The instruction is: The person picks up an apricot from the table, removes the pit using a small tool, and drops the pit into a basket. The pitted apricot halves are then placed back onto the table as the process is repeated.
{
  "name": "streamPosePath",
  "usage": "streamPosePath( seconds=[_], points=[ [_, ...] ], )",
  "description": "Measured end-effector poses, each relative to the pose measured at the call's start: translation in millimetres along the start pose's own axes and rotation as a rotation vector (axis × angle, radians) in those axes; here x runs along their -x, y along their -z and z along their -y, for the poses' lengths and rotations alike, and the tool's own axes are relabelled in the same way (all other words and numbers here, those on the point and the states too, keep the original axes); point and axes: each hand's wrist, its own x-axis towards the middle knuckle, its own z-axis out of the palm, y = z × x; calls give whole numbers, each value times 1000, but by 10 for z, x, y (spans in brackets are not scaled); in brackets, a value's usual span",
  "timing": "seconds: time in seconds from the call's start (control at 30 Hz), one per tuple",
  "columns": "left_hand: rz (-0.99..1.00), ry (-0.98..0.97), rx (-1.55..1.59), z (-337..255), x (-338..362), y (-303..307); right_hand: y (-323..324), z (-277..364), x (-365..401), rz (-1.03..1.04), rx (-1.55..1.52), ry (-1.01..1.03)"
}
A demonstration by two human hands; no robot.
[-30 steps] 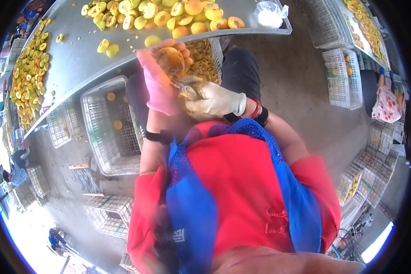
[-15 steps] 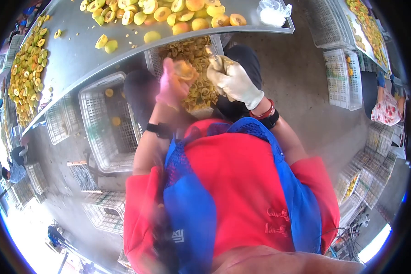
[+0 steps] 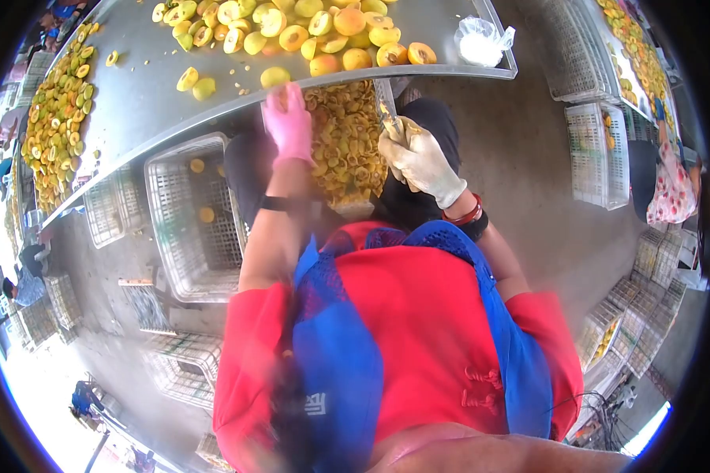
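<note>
My left hand (image 3: pixel 289 126), in a pink glove, stretches up to the near edge of the metal table (image 3: pixel 134 102). It is blurred, and an orange fruit half (image 3: pixel 276 98) shows at its thumb side. My right hand (image 3: pixel 423 160), in a white glove, grips a small knife (image 3: pixel 388 118) over a white crate (image 3: pixel 379 87) on my lap, full of fruit stones and scraps (image 3: pixel 345 142). A loose yellow fruit (image 3: pixel 274 76) lies on the table just above my left hand, and a heap of halved yellow-orange fruit (image 3: pixel 308 31) sits further back.
A clear plastic bag (image 3: pixel 481 43) sits at the table's right corner. A white crate (image 3: pixel 193 213) holding a few fruits stands on the floor at my left, with more crates (image 3: pixel 596 142) at the right. Another person (image 3: pixel 669 185) sits far right. More fruit (image 3: pixel 55 118) covers the table's left end.
My left hand has moved from my chest up to the table edge, taking the fruit piece along. My right hand drew apart from it with the knife and now sits over the crate.
</note>
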Motion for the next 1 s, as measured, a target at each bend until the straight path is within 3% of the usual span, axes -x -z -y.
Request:
streamPosePath(
  seconds=[0.13, 0.27, 0.37, 0.4, 0.5, 0.63, 0.73, 0.87, 1.0],
  points=[
    [-63, -285, -1067, -364, -603, 120, -34, -85, -60, 8, 82, 67],
    [355, -45, -1291, -361, -1312, 68, -106, -80, -42, -25, 276, 202],
    [471, -16, -1303, -579, -1295, 38, -124, -42, 10, -38, 314, 179],
    [393, -121, -1203, -563, -1236, 70, -93, -136, -22, -64, 392, 259],
    [396, -36, -238, -410, -1160, 162, -72, -224, -12, -111, 431, 438],
    [767, 53, 527, -736, -565, 474, -165, -187, -24, -178, 545, 662],
    [815, 31, 698, -933, -45, 538, -215, -205, -118, -43, 604, 566],
    [780, 75, 724, -1052, 356, 568, -365, -117, -127, -40, 648, 720],
    [640, -53, 598, -1080, 644, 521, -443, 168, -119, -46, 728, 874]
  ],
)
